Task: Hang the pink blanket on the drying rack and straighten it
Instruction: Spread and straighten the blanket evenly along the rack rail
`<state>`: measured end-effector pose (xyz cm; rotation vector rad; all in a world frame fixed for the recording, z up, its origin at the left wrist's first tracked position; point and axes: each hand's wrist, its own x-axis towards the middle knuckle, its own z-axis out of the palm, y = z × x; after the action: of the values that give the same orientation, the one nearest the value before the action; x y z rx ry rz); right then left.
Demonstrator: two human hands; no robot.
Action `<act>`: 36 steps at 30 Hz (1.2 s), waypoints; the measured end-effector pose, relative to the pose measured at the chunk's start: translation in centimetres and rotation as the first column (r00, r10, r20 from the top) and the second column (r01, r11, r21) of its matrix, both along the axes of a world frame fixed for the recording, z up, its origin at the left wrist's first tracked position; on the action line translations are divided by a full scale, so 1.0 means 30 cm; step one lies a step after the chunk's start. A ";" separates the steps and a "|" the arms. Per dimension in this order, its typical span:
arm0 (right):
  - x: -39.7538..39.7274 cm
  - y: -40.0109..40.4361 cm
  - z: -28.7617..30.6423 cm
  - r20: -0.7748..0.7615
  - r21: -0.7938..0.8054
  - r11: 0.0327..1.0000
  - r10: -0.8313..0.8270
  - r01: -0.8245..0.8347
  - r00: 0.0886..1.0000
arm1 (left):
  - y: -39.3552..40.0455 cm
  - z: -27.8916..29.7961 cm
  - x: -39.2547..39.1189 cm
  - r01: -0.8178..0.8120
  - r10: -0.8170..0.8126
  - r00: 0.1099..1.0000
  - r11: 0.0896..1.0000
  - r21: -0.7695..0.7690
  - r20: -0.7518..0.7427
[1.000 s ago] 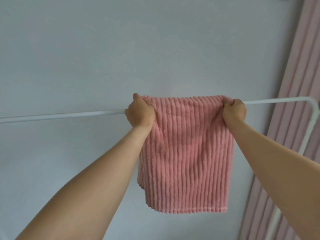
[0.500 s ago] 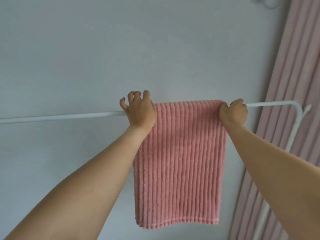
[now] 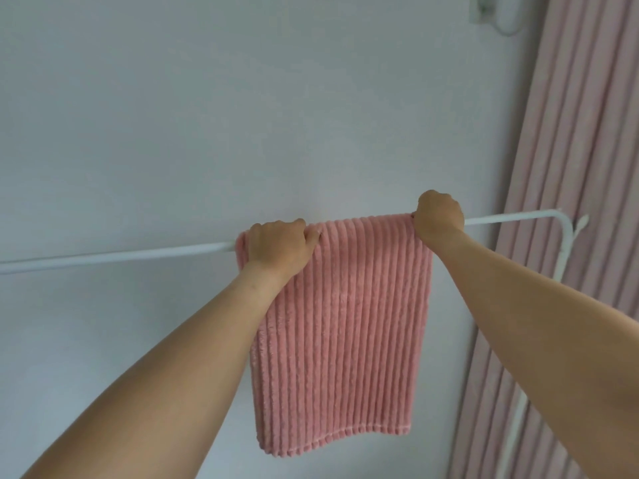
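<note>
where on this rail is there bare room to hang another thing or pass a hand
The long bare stretch of rail left of the left hand is the roomiest. A shorter bare stretch runs from the right hand to the rail's bend beside the curtain. Between the hands it is crowded: the blanket covers the rail, each hand's grip at a top corner.

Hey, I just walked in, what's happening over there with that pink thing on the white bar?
A person is hanging a pink blanket over the white rail of a drying rack. The blanket is already draped over the rail and hangs down the near side, its ribs running vertically. The left hand grips its top left corner at the rail, and the right hand grips the top right corner. A pink curtain hangs to the right.
</note>
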<state>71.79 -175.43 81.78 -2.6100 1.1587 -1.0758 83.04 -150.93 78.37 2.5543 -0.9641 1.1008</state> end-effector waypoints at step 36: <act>0.003 0.165 -0.023 0.353 0.626 0.675 0.200 -0.389 0.914 | 0.024 0.146 0.114 0.378 -0.255 0.785 0.919 0.110 -0.565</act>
<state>71.88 -170.48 81.07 -1.9040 0.8090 -0.6927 86.47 -150.21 82.75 2.4981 -1.3314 0.1546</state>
